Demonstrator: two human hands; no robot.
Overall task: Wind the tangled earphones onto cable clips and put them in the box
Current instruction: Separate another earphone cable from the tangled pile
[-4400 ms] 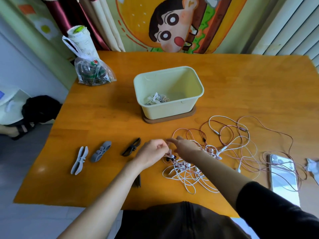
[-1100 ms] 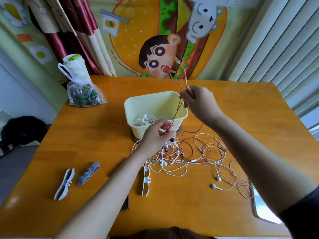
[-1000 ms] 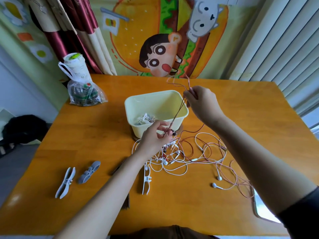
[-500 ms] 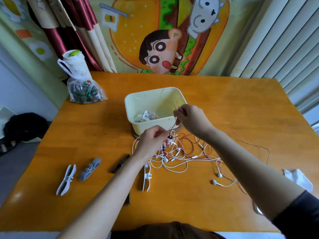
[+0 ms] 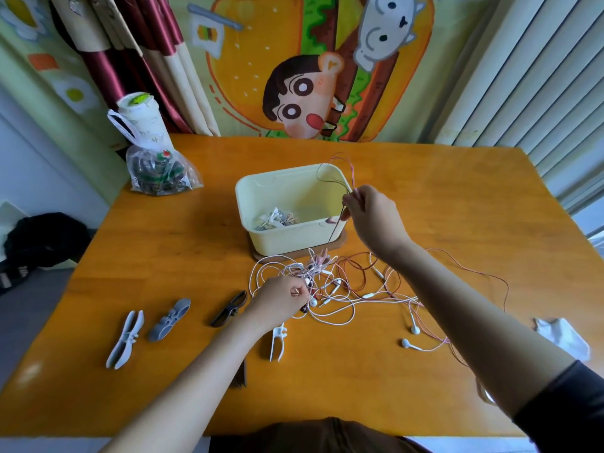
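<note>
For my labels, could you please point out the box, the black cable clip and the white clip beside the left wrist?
box (image 5: 294, 241): head view, front wall.
black cable clip (image 5: 228, 308): head view, its middle.
white clip (image 5: 277, 343): head view, its middle.

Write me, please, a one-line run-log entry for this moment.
phase: untangling | left hand: grips tangle | right hand: pinches red cable, lifted | box: wound earphones inside

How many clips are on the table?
4: light grey clip at the left, darker grey clip beside it, black clip next, white clip beside the left hand. A dark piece under that forearm could be another.
</note>
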